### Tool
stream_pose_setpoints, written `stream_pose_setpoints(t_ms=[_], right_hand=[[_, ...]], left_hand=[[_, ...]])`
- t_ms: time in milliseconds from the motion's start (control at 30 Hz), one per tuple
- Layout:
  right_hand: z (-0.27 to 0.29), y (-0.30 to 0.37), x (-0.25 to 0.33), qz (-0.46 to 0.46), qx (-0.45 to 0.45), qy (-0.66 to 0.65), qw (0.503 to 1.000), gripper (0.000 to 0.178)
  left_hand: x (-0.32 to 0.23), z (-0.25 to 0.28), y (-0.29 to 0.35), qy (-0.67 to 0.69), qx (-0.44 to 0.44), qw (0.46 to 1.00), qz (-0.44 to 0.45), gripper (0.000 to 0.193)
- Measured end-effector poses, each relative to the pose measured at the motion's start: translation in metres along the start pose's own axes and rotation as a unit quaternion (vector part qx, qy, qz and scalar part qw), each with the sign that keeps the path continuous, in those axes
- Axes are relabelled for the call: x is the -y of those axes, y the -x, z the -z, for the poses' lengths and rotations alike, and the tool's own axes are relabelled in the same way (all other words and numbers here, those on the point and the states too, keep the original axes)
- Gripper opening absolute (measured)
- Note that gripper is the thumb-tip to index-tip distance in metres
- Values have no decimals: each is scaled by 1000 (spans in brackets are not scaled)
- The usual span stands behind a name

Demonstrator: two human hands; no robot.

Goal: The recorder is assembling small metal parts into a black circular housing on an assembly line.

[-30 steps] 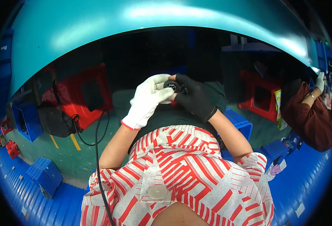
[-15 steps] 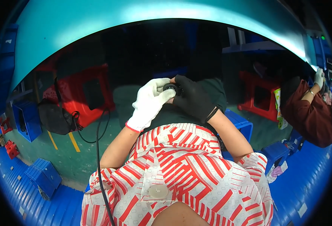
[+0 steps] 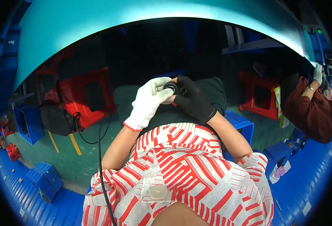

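Note:
Above my lap, I hold a small round black part with a paler, spoked-looking centre, like a little wheel; its exact kind is unclear. My left hand, in a white knit glove with a red cuff edge, is closed on its left side, with the thumb over its face. From the right, my right hand grips it, wearing a black glove with bare fingertips. A pale dotted patch shows on the black glove near the part. The part's far side is hidden by the fingers.
A teal tabletop curves across ahead of me. Red stools stand left and right. A black bag, a hanging cable and blue crates are on the left. At far right sits a co-worker in a brown top.
The round part has turned slightly, so more of its pale centre shows. Both my hands stay closed on it in nearly the same place. The co-worker's gloved hand has shifted a little.

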State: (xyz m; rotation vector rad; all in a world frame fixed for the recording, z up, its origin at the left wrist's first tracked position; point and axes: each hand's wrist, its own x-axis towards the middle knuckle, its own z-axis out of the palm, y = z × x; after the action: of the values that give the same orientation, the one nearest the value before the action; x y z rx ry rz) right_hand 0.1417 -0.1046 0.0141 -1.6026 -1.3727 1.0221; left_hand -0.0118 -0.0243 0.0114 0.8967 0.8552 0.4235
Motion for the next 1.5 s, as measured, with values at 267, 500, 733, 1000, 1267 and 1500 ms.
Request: stream_pose_setpoints(t_ms=[267,500,733,1000,1267,1500], right_hand=[[13,-1,-5,60,39,23,997,44],[8,-5,-1,55,-44,36,997,44],[14,-15,-19,96,31,120,988,45],[10,-16,-20,79,-14,95,992,46],[26,-27,-14,12,25,18,999,47],[13,-25,-29,83,1,99,992,45]], left_hand=[[-20,7,-4,-54,59,995,60,44],[-9,-10,-4,20,13,998,59,47],[-12,-18,-9,-159,-22,987,13,50],[-26,-5,-27,-178,32,978,101,53],[-29,-15,-27,-15,10,996,90,48],[-14,-14,-23,-136,0,988,71,44]])
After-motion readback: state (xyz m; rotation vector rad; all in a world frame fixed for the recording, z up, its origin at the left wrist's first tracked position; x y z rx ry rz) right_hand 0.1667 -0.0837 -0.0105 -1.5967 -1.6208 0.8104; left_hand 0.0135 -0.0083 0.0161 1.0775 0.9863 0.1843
